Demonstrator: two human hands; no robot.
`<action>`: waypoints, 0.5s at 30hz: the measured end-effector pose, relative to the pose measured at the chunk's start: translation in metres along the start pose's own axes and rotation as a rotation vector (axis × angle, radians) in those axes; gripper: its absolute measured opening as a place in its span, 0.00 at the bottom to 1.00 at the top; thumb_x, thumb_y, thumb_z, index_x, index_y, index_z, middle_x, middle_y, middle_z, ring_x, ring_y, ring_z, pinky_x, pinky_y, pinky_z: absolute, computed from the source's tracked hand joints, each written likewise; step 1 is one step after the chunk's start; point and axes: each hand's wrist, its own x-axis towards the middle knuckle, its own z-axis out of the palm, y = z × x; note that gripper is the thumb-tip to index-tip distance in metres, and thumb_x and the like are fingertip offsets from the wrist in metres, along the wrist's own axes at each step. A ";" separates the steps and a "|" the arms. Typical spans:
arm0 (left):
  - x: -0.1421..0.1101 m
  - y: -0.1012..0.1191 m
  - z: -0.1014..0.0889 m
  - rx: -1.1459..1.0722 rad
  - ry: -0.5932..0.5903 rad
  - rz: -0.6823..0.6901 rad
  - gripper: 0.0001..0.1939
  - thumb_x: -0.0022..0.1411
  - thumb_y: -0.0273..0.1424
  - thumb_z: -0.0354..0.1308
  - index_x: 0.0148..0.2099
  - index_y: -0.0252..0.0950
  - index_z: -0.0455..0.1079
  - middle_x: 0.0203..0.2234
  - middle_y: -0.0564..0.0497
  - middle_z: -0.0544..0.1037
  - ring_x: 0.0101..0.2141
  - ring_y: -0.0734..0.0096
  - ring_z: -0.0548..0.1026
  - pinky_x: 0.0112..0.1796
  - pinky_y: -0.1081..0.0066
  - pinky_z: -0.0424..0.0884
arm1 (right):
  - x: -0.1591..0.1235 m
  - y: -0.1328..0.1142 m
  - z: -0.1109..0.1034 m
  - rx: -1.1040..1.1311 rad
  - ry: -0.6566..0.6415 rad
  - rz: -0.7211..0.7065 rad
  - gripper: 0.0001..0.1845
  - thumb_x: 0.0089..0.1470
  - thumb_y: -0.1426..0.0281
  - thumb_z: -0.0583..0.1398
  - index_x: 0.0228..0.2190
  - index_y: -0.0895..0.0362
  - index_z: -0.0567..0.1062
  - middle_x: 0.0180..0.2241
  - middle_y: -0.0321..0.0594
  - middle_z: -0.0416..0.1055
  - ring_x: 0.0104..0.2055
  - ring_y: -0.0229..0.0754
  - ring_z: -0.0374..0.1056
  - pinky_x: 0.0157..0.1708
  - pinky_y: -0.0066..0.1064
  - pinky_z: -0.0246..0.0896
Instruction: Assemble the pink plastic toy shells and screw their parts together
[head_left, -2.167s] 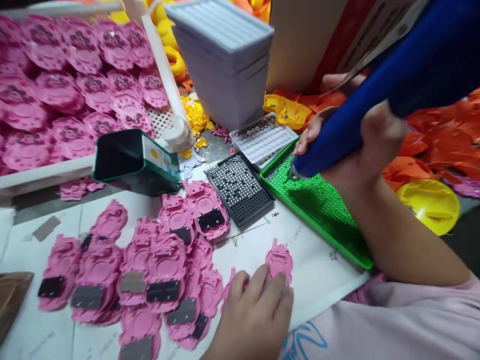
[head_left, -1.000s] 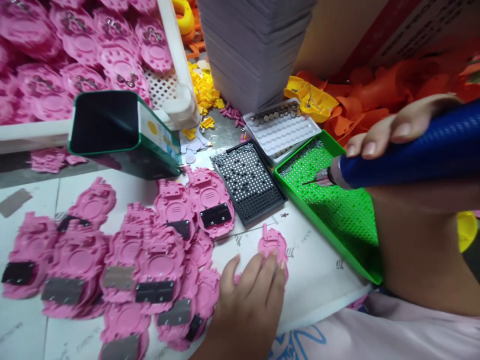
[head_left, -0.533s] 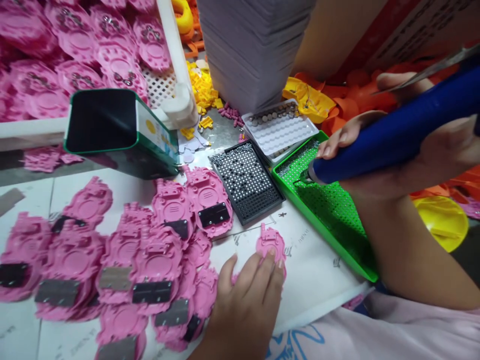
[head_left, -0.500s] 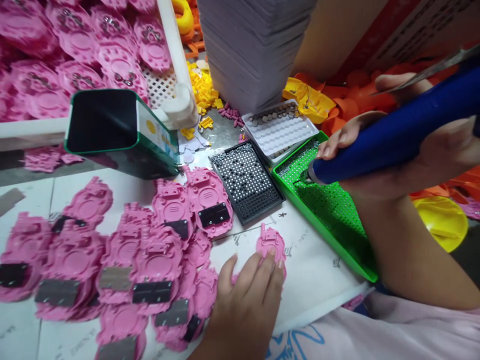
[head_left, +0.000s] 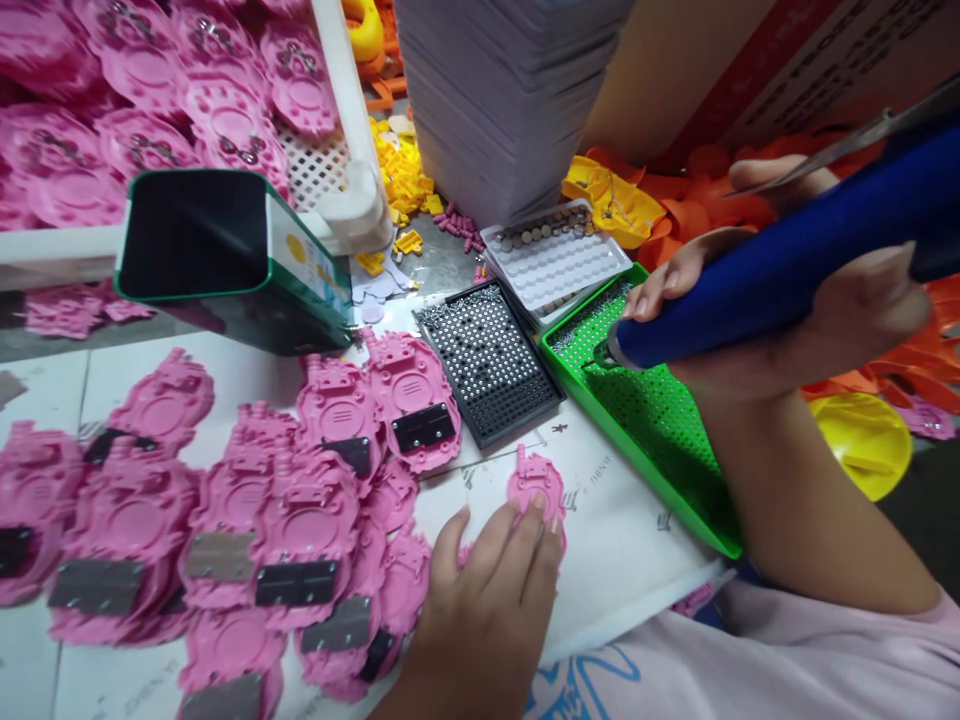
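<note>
Right hand (head_left: 787,320) keeps the blue screwdriver (head_left: 765,280) over the green tray (head_left: 705,520).

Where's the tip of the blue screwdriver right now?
In the head view, right of centre: the blue screwdriver, gripped by the right hand, has its tip over the near-left end of the green tray, beside the black tray.

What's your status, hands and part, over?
Left hand flat on single pink shell. Right hand grips blue electric screwdriver, tip down in green screw tray. Black screw tray alongside, nothing between tip and shell.
</note>
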 end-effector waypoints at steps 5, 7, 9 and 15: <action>0.000 0.000 -0.002 0.017 -0.021 -0.008 0.13 0.64 0.28 0.52 0.49 0.39 0.71 0.47 0.52 0.77 0.48 0.64 0.69 0.54 0.56 0.52 | -0.001 -0.001 -0.001 0.017 -0.035 0.010 0.20 0.41 0.56 0.62 0.36 0.54 0.73 0.19 0.33 0.71 0.22 0.42 0.67 0.19 0.37 0.67; -0.001 0.001 -0.002 0.015 -0.019 -0.005 0.13 0.64 0.28 0.52 0.50 0.38 0.71 0.47 0.52 0.77 0.48 0.64 0.69 0.54 0.56 0.51 | -0.002 -0.004 0.001 0.056 -0.003 0.013 0.19 0.40 0.57 0.63 0.35 0.55 0.74 0.20 0.33 0.71 0.21 0.41 0.67 0.19 0.36 0.67; -0.003 0.002 -0.002 0.001 -0.001 -0.006 0.13 0.64 0.28 0.51 0.49 0.38 0.71 0.46 0.51 0.78 0.48 0.63 0.69 0.55 0.56 0.50 | -0.002 -0.008 0.002 0.096 0.063 -0.003 0.18 0.39 0.59 0.64 0.33 0.54 0.75 0.24 0.31 0.72 0.21 0.39 0.65 0.18 0.34 0.67; 0.001 0.003 -0.002 -0.021 0.044 -0.015 0.12 0.65 0.27 0.50 0.47 0.37 0.72 0.45 0.51 0.78 0.47 0.64 0.69 0.55 0.56 0.50 | -0.004 -0.025 -0.011 -0.033 -0.083 0.154 0.18 0.40 0.54 0.65 0.34 0.46 0.74 0.23 0.32 0.70 0.25 0.43 0.67 0.28 0.40 0.68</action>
